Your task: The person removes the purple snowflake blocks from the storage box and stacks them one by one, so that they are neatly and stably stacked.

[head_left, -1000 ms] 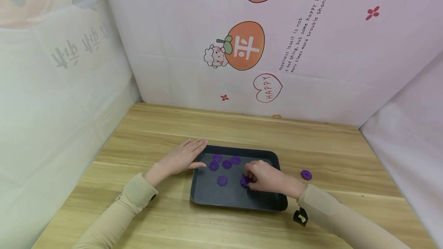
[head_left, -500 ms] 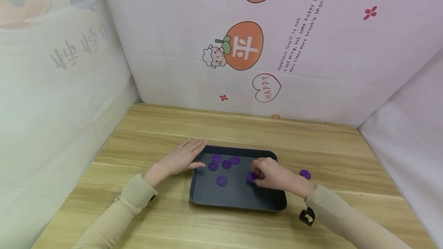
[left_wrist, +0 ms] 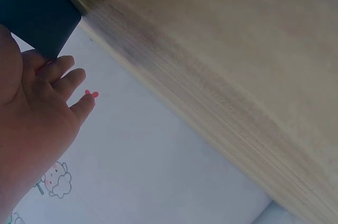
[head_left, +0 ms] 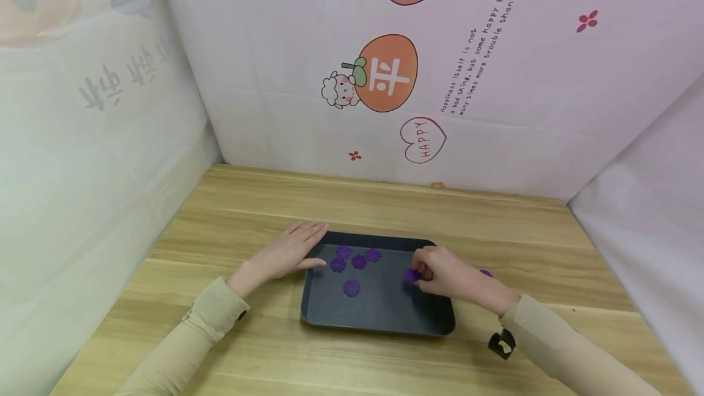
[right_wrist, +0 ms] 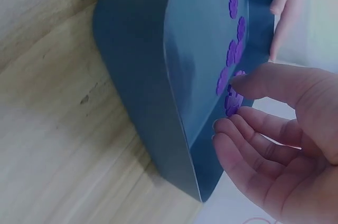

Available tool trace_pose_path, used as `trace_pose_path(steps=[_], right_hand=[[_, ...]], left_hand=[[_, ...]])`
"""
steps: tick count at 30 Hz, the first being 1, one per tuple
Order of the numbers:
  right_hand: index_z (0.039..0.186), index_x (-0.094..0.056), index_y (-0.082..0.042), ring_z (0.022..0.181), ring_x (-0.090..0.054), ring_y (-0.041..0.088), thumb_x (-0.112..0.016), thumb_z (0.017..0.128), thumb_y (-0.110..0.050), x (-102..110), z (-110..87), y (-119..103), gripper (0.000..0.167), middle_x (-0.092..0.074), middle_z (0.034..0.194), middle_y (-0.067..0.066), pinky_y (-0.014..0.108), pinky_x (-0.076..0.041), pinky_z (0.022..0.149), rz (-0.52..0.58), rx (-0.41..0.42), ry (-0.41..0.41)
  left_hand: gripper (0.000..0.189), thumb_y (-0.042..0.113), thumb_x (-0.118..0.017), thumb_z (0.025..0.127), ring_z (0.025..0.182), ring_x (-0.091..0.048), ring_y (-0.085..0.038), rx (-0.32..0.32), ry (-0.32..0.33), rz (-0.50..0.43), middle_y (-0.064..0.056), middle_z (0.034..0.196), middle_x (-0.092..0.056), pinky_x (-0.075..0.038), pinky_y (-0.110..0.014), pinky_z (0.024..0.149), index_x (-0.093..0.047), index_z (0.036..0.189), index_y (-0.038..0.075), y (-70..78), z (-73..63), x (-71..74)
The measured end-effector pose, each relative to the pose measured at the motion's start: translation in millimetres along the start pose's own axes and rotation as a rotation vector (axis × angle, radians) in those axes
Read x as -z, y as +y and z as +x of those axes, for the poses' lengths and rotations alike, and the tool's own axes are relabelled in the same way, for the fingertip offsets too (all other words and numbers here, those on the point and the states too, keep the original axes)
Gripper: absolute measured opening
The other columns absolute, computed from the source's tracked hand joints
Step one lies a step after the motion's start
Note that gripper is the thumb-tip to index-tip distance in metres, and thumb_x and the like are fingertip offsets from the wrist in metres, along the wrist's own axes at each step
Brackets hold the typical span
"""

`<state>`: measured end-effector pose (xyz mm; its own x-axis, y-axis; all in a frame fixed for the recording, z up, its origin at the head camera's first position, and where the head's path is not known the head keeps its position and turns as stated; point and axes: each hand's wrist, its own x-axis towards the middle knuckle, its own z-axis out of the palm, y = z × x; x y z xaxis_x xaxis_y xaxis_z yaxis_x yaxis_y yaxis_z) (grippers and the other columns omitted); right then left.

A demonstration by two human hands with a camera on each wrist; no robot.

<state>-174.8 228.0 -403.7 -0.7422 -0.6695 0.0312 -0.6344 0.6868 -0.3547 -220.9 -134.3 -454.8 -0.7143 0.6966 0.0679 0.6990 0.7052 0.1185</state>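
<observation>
A dark tray (head_left: pixel 379 313) lies on the wooden table. My right hand (head_left: pixel 448 274) is over its right half and pinches a purple notched plastic disc (head_left: pixel 412 276) between thumb and fingers. In the right wrist view the held disc (right_wrist: pixel 232 102) shows slots around its edge. My left hand (head_left: pixel 286 251) rests at the tray's back left corner, fingers extended along the rim and thumb pointing inward. On the tray's left side are several like discs: a back group, including one disc (head_left: pixel 359 261), and a single disc (head_left: pixel 352 288) nearer the front.
Another purple disc (head_left: pixel 486 272) lies on the table right of the tray, mostly hidden behind my right forearm. White printed cloth (head_left: pixel 286 109) stands behind the table (head_left: pixel 264 347) and along both sides.
My right hand has moved right and slightly back across the tray, carrying the pinched disc. Its forearm now covers most of the disc on the table. The left hand stays in place.
</observation>
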Motion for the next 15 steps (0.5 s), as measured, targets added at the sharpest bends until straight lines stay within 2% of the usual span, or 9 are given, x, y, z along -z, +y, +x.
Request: trace_pose_path(steps=[15], right_hand=[[0.089, -0.065, -0.002, 0.067, -0.058, 0.007, -0.077, 0.077, 0.0, 16.7, -21.2, 15.2, 0.018, -0.066, 0.078, 0.004, 0.017, -0.05, 0.058, -0.009, -0.075, 0.09]], left_hand=[[0.08, 0.055, -0.048, 0.099, 0.151, -0.031, -0.03, -0.003, -0.006, 0.005, -0.015, 0.163, -0.029, -0.025, -0.053, 0.124, -0.026, 0.156, 0.003, -0.2, 0.4, 0.5]])
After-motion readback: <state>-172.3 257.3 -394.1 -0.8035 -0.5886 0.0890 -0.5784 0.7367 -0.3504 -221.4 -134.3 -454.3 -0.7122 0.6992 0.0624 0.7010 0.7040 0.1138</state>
